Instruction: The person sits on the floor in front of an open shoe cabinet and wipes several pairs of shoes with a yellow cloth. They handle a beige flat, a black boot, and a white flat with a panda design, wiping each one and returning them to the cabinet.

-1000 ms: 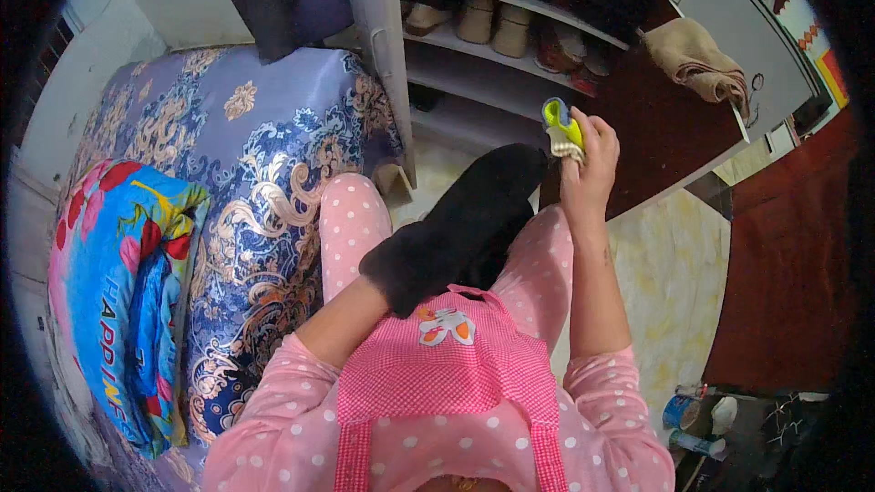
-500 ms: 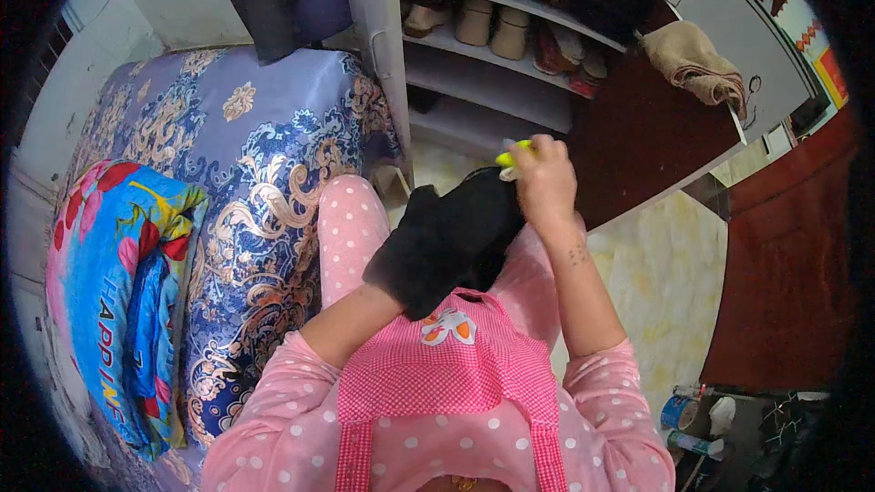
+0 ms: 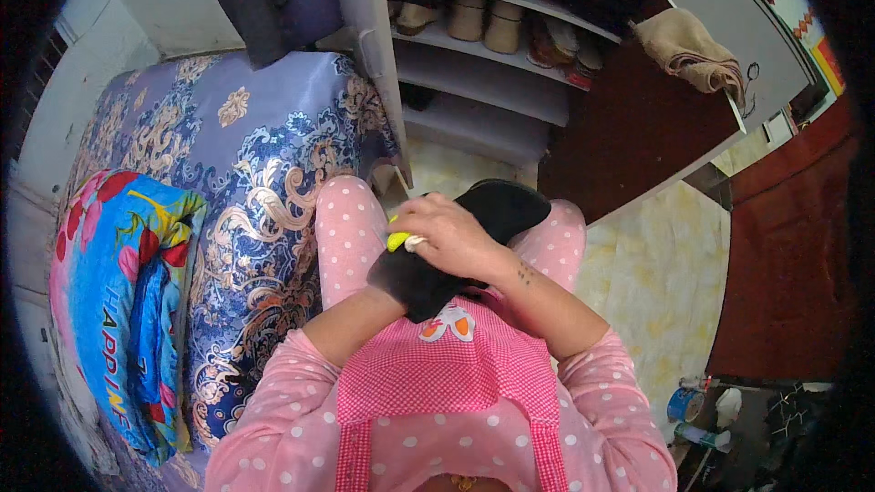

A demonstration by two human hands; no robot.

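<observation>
A black boot (image 3: pixel 506 214) lies across my lap, its rounded toe end to the right. My left forearm (image 3: pixel 355 323) runs into its opening, and the boot hides my left hand and fingers. Over the boot's upper part my right hand (image 3: pixel 448 235) is closed around a small yellow-green thing (image 3: pixel 398 241) with a whitish part; its exact kind is unclear. That thing is against or just above the boot's black surface. Under the boot are my pink dotted trousers (image 3: pixel 351 219) and a pink checked apron (image 3: pixel 419 369).
A bed (image 3: pixel 246 105) with a patterned cover stands on the left, bearing a folded blue blanket (image 3: pixel 114 301). Ahead is an open cabinet with shelves (image 3: pixel 492 82) of shoes. Its dark red door (image 3: pixel 611 132) carries a beige towel (image 3: pixel 688 50). Tape (image 3: pixel 684 405) lies lower right.
My right hand has moved left and nearer, from beyond the boot's far right end to over its upper part, still holding the yellow-green thing. The boot's toe end has shifted slightly right.
</observation>
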